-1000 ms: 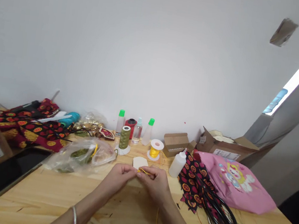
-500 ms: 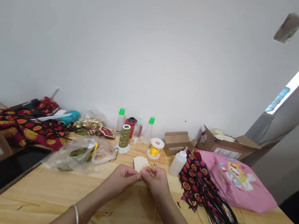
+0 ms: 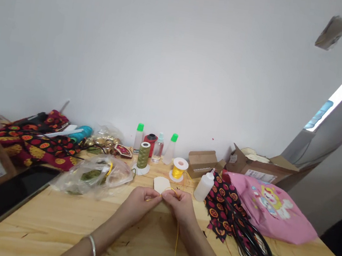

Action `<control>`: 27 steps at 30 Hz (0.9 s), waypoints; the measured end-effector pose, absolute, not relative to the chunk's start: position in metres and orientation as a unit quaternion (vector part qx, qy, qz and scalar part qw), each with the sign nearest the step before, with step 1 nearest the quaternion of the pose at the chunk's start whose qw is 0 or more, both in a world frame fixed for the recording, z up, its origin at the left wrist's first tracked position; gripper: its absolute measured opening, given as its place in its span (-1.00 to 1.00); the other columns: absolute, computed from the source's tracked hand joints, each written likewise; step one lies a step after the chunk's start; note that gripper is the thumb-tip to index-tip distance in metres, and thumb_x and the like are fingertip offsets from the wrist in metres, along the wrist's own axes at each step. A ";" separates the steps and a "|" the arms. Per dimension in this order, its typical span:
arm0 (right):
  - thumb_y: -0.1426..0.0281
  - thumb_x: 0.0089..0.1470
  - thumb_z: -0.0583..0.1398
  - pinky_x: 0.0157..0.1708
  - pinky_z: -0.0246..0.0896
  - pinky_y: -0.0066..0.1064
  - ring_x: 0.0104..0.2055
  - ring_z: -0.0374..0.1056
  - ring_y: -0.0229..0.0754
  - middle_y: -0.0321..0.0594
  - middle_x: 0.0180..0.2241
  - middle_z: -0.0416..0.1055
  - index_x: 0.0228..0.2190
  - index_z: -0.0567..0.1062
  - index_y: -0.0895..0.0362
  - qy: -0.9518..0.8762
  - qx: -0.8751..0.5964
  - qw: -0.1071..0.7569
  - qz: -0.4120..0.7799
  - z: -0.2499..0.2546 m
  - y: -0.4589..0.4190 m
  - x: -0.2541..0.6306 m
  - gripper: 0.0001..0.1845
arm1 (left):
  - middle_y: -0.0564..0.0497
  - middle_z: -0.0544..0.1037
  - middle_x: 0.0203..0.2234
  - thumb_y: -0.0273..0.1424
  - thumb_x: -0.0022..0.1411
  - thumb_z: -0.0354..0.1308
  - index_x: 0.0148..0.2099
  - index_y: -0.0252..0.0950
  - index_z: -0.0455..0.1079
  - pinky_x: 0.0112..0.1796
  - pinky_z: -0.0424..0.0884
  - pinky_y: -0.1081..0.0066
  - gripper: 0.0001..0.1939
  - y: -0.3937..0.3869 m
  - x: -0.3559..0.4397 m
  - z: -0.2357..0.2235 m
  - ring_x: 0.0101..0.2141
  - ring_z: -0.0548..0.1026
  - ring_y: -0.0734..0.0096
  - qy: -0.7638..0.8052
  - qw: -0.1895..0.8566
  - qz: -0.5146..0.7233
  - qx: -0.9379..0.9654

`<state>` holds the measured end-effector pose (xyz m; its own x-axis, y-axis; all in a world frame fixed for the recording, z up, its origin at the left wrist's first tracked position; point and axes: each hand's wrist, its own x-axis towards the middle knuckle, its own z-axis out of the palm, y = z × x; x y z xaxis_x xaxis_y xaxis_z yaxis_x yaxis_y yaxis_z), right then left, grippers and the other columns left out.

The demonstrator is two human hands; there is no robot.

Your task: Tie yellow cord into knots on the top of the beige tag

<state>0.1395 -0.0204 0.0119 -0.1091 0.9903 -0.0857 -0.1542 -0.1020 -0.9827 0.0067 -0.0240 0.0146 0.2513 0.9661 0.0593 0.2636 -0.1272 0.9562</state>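
Observation:
Both hands meet over the middle of the table, fingertips almost touching. My left hand (image 3: 140,202) pinches a thin yellow cord, and a short end pokes out beside its fingers. My right hand (image 3: 180,205) is closed on the same yellow cord (image 3: 176,247), which loops over the thumb and hangs down toward the near edge. Just beyond the fingertips lies a pale flat piece (image 3: 161,183), partly covered by the hands. Behind it stands a spool of yellow cord (image 3: 178,171). Any knot between the fingers is too small to make out.
An olive thread cone (image 3: 143,156) and green-capped bottles stand by the wall. To the left lie a plastic bag (image 3: 94,176) and a dark flat panel (image 3: 5,194). On the right are a white squeeze bottle (image 3: 204,187), black-handled scissors (image 3: 253,241) and a pink bag (image 3: 277,210).
The yellow cord between my fingers has been drawn into a wider loop over my right hand. A short end now shows by my left fingers. Both hands stay close together.

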 end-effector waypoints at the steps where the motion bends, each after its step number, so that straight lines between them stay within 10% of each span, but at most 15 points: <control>1: 0.32 -0.39 0.23 -0.68 -0.13 -0.56 -0.66 -0.01 -0.42 -0.39 -0.74 0.15 -0.76 0.33 0.24 -0.468 -0.453 0.490 0.579 0.012 -0.021 0.139 -0.76 | 0.06 0.46 -0.62 -0.21 -0.03 -0.02 -0.50 -0.37 0.44 -0.53 0.14 0.56 -0.66 -0.025 0.007 0.016 -0.56 0.29 0.45 0.478 0.429 0.376 0.668; 10: 0.32 -0.33 0.19 -0.55 0.03 -0.51 -0.58 0.12 -0.33 -0.36 -0.70 0.21 -0.70 0.37 0.21 -0.540 -0.414 0.499 0.536 0.007 -0.018 0.136 -0.82 | 0.18 0.15 -0.83 -0.31 0.03 -0.12 -0.70 -0.35 0.33 -0.64 -0.09 0.55 -0.62 -0.023 0.005 0.003 -0.69 0.00 0.60 0.478 0.332 0.332 0.742; 27: 0.35 -0.32 0.19 -0.61 -0.08 -0.56 -0.63 0.04 -0.40 -0.40 -0.73 0.15 -0.74 0.35 0.24 -0.517 -0.432 0.489 0.554 0.012 -0.018 0.138 -0.80 | 0.07 0.53 -0.50 -0.26 -0.06 0.03 -0.42 -0.27 0.44 -0.40 0.24 0.52 -0.77 -0.022 0.003 0.013 -0.44 0.41 0.36 0.510 0.325 0.396 0.691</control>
<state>0.1380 -0.0185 0.0121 -0.1482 0.9886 0.0270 -0.0962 0.0128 -0.9953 0.0033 -0.0220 0.0133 0.1670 0.9620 0.2159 0.4475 -0.2691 0.8528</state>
